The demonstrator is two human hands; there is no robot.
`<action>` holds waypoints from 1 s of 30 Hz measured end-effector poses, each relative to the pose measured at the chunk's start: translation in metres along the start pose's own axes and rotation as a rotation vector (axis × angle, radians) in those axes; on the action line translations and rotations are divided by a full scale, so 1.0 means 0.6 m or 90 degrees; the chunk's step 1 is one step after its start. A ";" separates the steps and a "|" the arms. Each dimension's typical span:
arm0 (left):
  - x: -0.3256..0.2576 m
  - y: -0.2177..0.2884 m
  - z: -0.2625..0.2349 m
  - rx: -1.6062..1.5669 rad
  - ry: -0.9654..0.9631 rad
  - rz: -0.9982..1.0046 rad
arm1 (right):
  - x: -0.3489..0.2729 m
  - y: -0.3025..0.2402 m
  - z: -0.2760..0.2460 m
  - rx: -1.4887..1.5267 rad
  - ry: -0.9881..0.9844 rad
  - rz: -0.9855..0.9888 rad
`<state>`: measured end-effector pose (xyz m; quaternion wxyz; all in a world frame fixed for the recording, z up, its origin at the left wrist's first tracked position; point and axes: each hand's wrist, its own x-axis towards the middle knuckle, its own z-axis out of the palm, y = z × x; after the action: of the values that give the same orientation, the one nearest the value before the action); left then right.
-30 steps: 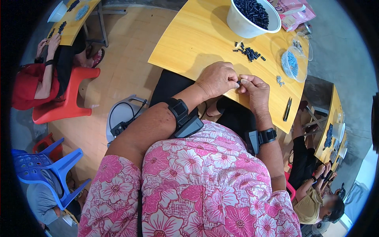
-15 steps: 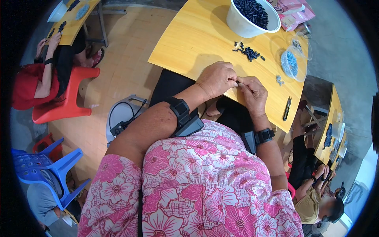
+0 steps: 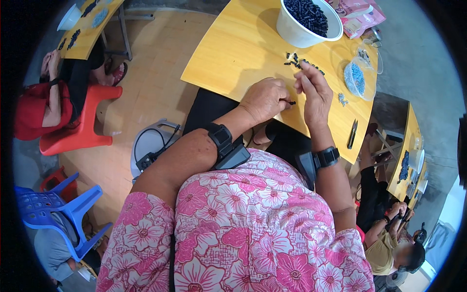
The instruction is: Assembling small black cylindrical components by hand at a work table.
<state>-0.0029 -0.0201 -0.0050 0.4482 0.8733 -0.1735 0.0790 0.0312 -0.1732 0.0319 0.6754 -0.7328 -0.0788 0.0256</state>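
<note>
My left hand point(image 3: 265, 100) is closed near the table's front edge, pinching a small black part point(image 3: 292, 102) whose end sticks out past the fingertips. To its right, my right hand point(image 3: 315, 92) has its fingers apart, with nothing visible in them. Its fingertips partly cover a little pile of black parts point(image 3: 293, 59) on the yellow table point(image 3: 243, 53). Right of that hand, some small pale pieces point(image 3: 343, 100) lie beside a clear tub of light blue pieces point(image 3: 357, 78).
A white bucket point(image 3: 287, 31) full of black parts stands at the back, with a pink package point(image 3: 362, 22) beside it. Black thread snips point(image 3: 353, 134) lie near the right edge. Co-workers sit at other tables left and right; a red stool point(image 3: 92, 117) stands left.
My right hand has let go of the black part and moved up toward the pile, its fingers opening. My left hand stays almost in place, still pinching the part.
</note>
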 end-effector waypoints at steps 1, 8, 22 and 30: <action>0.000 0.001 -0.001 0.003 -0.003 -0.011 | 0.013 -0.002 0.010 -0.017 -0.017 -0.033; 0.002 0.008 -0.011 0.014 -0.032 -0.055 | 0.035 0.018 0.044 -0.130 -0.089 -0.068; -0.005 -0.015 0.016 -0.106 -0.001 -0.112 | 0.037 0.022 0.057 -0.295 -0.176 -0.211; -0.007 -0.006 0.012 -0.098 0.048 -0.066 | 0.033 0.021 0.055 -0.291 -0.200 -0.198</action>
<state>-0.0058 -0.0233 -0.0133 0.5235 0.8407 -0.1168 0.0747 0.0469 -0.1388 0.0177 0.4688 -0.8317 -0.2970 0.0168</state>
